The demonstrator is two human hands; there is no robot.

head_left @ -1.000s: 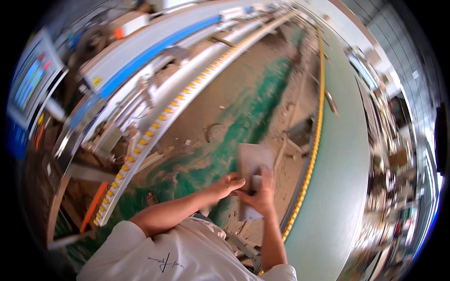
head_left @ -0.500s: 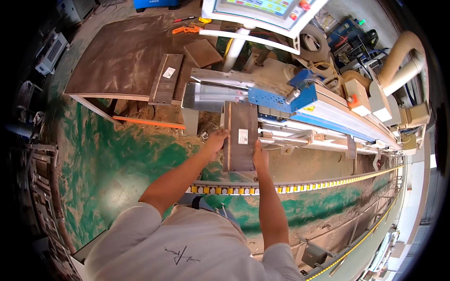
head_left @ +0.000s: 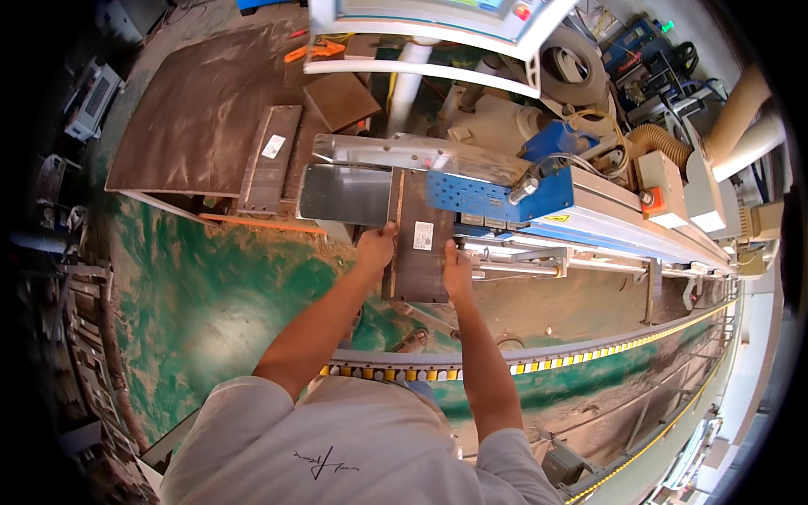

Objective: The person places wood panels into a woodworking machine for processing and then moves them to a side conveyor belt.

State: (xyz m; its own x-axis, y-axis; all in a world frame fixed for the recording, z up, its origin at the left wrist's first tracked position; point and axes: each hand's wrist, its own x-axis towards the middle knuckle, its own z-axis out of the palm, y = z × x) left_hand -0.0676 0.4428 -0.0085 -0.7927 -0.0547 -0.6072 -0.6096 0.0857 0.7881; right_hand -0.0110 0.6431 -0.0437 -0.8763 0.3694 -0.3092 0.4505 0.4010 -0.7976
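Between my two hands is a dark brown board (head_left: 418, 273) with a white label (head_left: 423, 236) and a lighter strip along its left side. My left hand (head_left: 377, 246) grips its left edge, and my right hand (head_left: 458, 268) grips the right edge, fingers partly hidden behind it. The board's far end lies at the machine's steel infeed plate (head_left: 343, 195), against the blue perforated guard (head_left: 471, 194). Its near end sticks out over the floor.
A similar labelled board (head_left: 269, 160) lies on the brown worktable (head_left: 198, 118) at the left, near a smaller brown panel (head_left: 341, 101) and an orange tool (head_left: 313, 52). Above the machine stands a control panel (head_left: 429, 34). A yellow-and-white roller rail (head_left: 539, 364) crosses in front of me.
The board has shifted slightly away from me onto the machine's plate, both hands still gripping it. My view has moved a little, so the worktable and control panel appear further left.
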